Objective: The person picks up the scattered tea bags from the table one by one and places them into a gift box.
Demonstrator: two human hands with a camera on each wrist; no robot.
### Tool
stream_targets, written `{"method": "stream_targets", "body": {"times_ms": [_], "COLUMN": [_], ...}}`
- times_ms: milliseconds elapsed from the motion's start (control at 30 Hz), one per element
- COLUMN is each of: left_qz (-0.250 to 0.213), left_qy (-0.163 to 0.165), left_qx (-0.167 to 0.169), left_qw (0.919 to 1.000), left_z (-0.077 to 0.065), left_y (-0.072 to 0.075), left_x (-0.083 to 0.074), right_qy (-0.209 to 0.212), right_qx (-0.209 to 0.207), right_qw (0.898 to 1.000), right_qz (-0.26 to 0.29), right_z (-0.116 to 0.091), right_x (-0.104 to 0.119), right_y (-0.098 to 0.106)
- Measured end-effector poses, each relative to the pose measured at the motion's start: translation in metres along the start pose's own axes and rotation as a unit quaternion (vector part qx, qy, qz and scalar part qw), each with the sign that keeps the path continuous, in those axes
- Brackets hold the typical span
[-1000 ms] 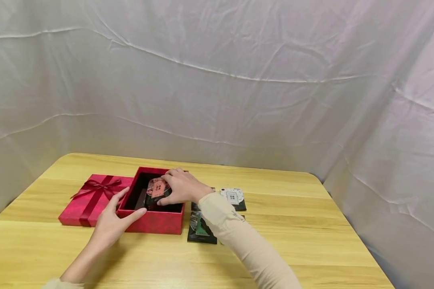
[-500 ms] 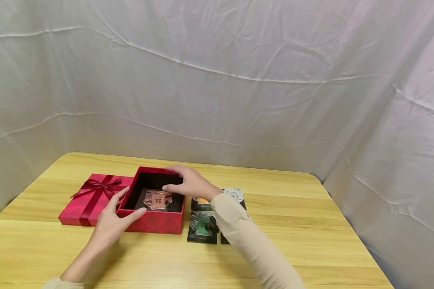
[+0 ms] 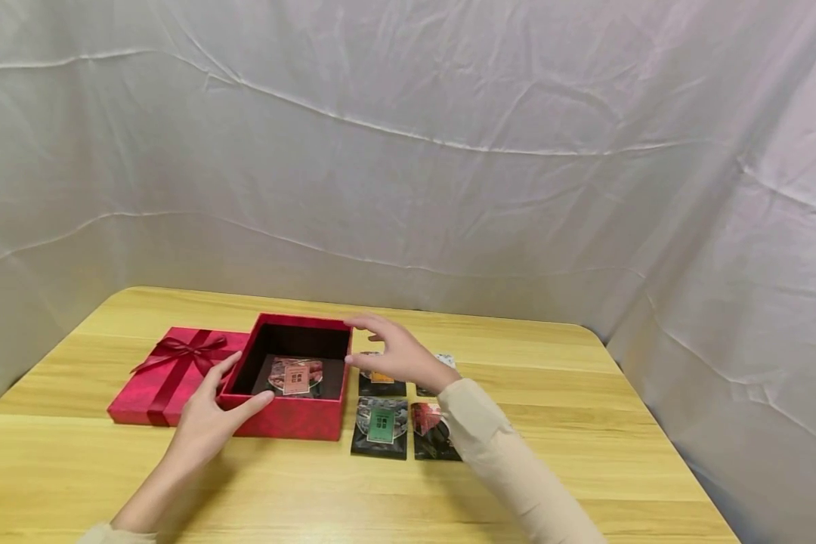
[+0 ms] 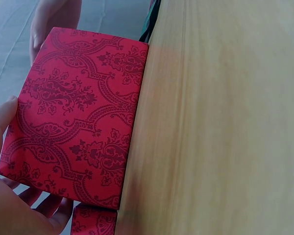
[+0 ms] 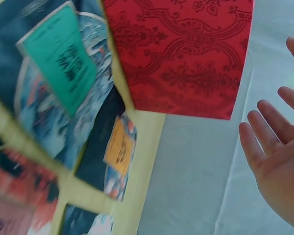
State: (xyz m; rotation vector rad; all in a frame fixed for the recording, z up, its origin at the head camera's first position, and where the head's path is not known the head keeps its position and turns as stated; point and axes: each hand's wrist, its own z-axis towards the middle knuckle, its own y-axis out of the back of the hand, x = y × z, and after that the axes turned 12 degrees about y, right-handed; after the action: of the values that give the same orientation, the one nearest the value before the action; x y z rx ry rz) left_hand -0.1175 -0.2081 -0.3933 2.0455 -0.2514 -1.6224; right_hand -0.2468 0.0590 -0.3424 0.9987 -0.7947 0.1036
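Observation:
In the head view an open red gift box (image 3: 289,420) stands on the table with a dark inside. A flat black packet with a pink label (image 3: 296,376) lies at its bottom. My left hand (image 3: 207,423) holds the box at its near left corner, thumb on the near rim and fingers along the left wall. The left wrist view shows the patterned red wall (image 4: 78,117) between thumb and fingers. Just off the right rim is my right hand (image 3: 404,355), fingers spread and holding nothing; in the right wrist view its palm (image 5: 284,171) is bare.
The red lid (image 3: 170,378) with a ribbon bow lies left of the box. To the right lie several flat packets, among them a green-labelled one (image 3: 379,428), an orange-labelled one (image 3: 381,381) and a reddish one (image 3: 435,432). A pale curtain (image 3: 408,151) hangs behind.
My right hand has let go of the pink-labelled packet inside the box and moved out to the right, past the rim. The left hand has stayed at the corner.

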Motion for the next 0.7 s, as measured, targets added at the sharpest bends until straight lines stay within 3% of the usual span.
{"method": "stream_targets", "body": {"times_ms": [133,467,700], "left_qz": [0.0,0.005,0.004], "left_qy": [-0.001,0.002,0.002], "left_qx": [-0.001,0.001,0.0], "left_qw": [1.0,1.0,1.0], "left_z": [0.0,0.0,0.0], "left_y": [0.0,0.001,0.0], "left_x": [0.0,0.001,0.001], "right_qy": [-0.01,-0.01,-0.047], "right_qx": [-0.01,-0.018,-0.011], "right_qw": [1.0,1.0,0.999], "right_qz": [0.021,-0.007,0.007], "right_z": [-0.018,-0.057,-0.08], "right_x": [-0.003,-0.017,-0.022], "right_y": [0.005,0.016,0.018]}}
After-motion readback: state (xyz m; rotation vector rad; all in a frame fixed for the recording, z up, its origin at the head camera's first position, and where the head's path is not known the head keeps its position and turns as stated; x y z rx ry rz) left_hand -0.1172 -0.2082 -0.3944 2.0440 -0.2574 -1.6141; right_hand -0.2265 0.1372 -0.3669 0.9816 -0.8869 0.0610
